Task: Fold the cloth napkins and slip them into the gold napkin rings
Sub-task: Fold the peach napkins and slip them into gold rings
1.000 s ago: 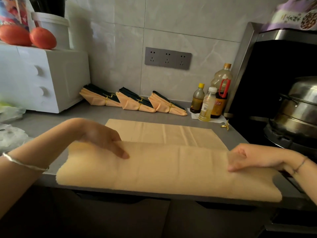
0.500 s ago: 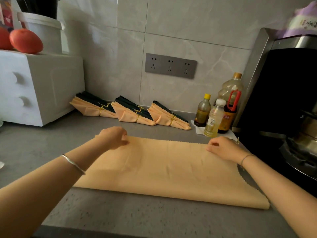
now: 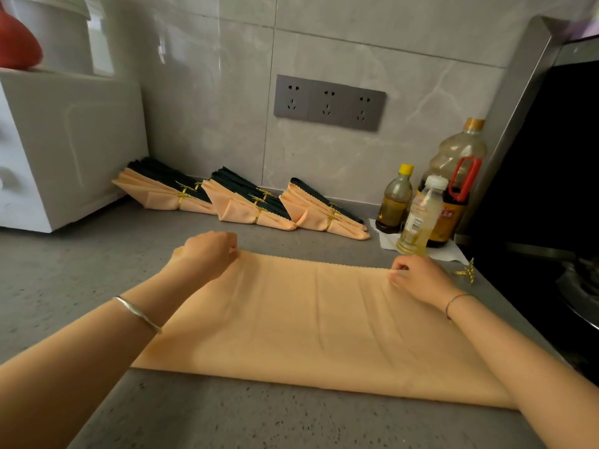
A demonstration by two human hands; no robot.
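A peach cloth napkin (image 3: 311,322) lies folded in half on the grey counter (image 3: 81,286), its fold toward me and its scalloped edges at the far side. My left hand (image 3: 207,254) pinches the far left corner. My right hand (image 3: 418,277) pinches the far edge near the right corner. A loose gold napkin ring (image 3: 466,270) lies on the counter just right of my right hand. Three bundles of folded peach and dark napkins in gold rings (image 3: 246,202) lean against the back wall.
Three oil and sauce bottles (image 3: 418,218) stand on a paper towel at the back right. A white appliance (image 3: 61,147) fills the left side. A dark stove area (image 3: 551,222) borders the counter on the right. A grey socket strip (image 3: 329,102) is on the tiled wall.
The near half of the napkin was carried up and over onto the far half. Both hands travelled from the near edge to the far edge and now pinch it there.
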